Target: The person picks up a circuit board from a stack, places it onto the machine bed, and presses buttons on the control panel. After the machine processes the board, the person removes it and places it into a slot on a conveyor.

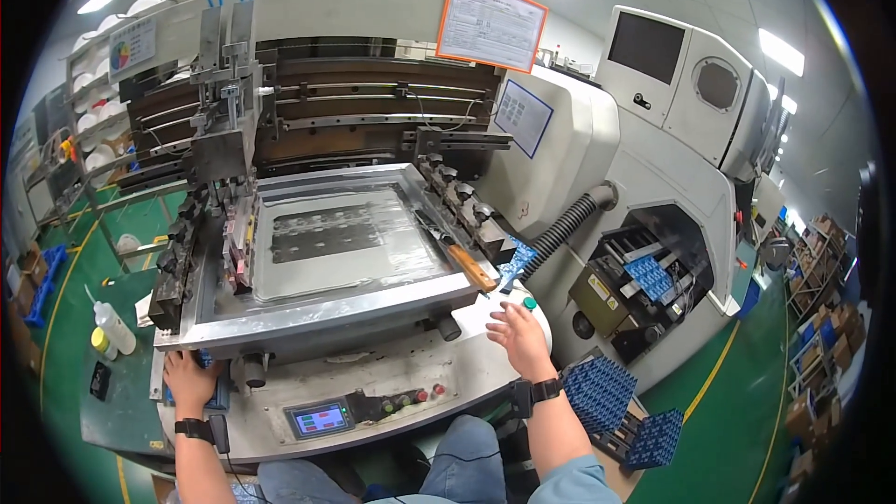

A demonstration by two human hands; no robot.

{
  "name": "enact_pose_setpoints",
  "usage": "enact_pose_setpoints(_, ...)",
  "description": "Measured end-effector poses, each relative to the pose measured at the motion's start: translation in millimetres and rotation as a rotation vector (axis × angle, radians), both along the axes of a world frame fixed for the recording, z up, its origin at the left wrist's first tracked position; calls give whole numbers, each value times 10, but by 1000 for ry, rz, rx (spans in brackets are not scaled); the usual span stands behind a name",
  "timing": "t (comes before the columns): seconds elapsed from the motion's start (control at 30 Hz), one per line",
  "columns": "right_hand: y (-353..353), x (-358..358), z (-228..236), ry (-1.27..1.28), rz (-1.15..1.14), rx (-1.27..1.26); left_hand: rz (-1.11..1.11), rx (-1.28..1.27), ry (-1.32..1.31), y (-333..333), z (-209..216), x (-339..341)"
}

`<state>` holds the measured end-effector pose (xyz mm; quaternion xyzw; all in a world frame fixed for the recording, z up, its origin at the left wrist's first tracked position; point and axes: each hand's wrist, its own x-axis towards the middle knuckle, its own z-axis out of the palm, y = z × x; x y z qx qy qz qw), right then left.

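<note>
My left hand (189,379) rests on a blue pad at the front left corner of the printing machine's bed, under the metal screen frame (317,308). My right hand (519,336) hovers open, fingers spread, above the white bed at the front right, holding nothing. Just beyond it lie a small blue circuit panel (516,264) and a green-capped item (530,302). A wooden-handled scraper (464,261) lies on the frame's right edge. The screen mesh (345,238) shows a dark patterned patch.
A control panel with a small screen (319,419) and buttons (417,398) sits at the front edge. Blue panel stacks (602,392) lie low right. A conveyor oven (653,285) carries blue panels. Squeeze bottles (112,327) stand left on a green table.
</note>
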<state>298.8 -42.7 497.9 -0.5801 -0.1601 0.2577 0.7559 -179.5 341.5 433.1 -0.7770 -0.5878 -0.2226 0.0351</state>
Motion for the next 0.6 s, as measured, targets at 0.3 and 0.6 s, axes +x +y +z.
enact_pose_setpoints(0.3, 365, -79, 317, 189, -30, 298, 15, -70, 35, -75, 144, 27)
enact_pose_setpoints(0.6, 59, 22, 247, 158, -114, 250, -6, 23, -23, 9, -9, 51)
